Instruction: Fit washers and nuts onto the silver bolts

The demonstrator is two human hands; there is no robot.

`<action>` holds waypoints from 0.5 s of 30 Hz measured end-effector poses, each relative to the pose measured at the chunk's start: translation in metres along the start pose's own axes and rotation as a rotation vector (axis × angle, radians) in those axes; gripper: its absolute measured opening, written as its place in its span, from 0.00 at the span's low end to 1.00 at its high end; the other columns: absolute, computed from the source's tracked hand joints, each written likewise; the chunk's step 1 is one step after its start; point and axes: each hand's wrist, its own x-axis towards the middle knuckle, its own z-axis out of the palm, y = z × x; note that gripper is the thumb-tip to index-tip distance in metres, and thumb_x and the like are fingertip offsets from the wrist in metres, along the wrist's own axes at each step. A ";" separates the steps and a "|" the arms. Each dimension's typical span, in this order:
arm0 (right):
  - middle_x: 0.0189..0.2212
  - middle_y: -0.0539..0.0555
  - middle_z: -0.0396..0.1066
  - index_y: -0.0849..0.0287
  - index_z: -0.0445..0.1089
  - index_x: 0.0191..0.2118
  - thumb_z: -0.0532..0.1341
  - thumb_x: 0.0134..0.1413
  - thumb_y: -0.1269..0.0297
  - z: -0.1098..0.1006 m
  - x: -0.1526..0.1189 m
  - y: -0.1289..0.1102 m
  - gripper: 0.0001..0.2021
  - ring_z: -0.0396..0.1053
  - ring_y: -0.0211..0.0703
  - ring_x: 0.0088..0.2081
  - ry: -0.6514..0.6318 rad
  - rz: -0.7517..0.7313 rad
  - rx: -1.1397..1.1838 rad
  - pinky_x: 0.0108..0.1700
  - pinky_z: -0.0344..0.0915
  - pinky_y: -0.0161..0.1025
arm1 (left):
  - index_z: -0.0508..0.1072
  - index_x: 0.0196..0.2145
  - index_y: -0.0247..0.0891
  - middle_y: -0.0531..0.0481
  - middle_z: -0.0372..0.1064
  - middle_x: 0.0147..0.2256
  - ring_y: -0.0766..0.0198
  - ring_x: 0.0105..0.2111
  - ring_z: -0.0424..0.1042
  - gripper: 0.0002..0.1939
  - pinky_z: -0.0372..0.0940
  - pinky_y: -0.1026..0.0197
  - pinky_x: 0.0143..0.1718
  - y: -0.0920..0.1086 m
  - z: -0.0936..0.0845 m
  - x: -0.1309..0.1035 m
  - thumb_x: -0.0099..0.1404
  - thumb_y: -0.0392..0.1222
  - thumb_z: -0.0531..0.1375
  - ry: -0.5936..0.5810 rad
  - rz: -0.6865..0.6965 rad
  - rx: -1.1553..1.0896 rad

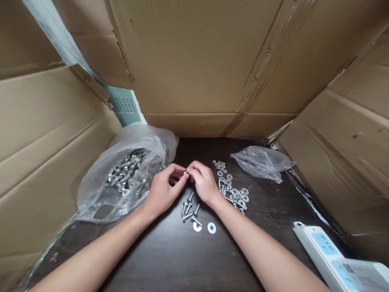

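My left hand [167, 185] and my right hand [203, 181] meet above the middle of the dark table. Between their fingertips is a small shiny metal fastener [185, 172], mostly covered, so its exact kind does not show. Thumb and fingers of both hands are pinched together on it. Just below the hands lie several bolts [189, 207] in a loose group. Two flat washers, one partly under a bolt and the other a bare washer [212, 228], are at the near end of that group. Beside my right wrist spreads a pile of bolts, nuts and washers [232, 192].
A clear plastic bag [100, 174] full of metal fasteners stands open at the left. At the back right is a flat clear bag [263, 160]. A white power strip [325, 247] lies front right. Cardboard walls [197, 61] enclose the dark table [170, 259].
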 end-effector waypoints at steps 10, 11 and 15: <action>0.23 0.48 0.61 0.55 0.63 0.24 0.56 0.57 0.58 0.001 0.000 0.001 0.12 0.61 0.42 0.29 0.012 0.000 0.005 0.34 0.56 0.39 | 0.76 0.40 0.39 0.50 0.80 0.36 0.60 0.36 0.79 0.06 0.71 0.60 0.37 0.001 0.000 0.000 0.69 0.44 0.62 0.006 -0.002 0.027; 0.23 0.48 0.61 0.55 0.63 0.24 0.56 0.57 0.58 0.001 0.000 0.001 0.12 0.61 0.42 0.29 0.014 -0.001 0.004 0.34 0.56 0.39 | 0.76 0.40 0.39 0.50 0.80 0.36 0.60 0.36 0.79 0.06 0.71 0.60 0.37 0.001 0.000 0.000 0.69 0.44 0.62 0.006 -0.001 0.026; 0.23 0.48 0.61 0.55 0.63 0.24 0.56 0.57 0.59 0.001 0.000 0.001 0.12 0.62 0.42 0.29 0.011 -0.003 -0.004 0.34 0.56 0.39 | 0.76 0.40 0.39 0.50 0.80 0.36 0.61 0.36 0.78 0.07 0.71 0.61 0.37 0.001 0.000 0.000 0.69 0.44 0.62 0.005 -0.001 0.015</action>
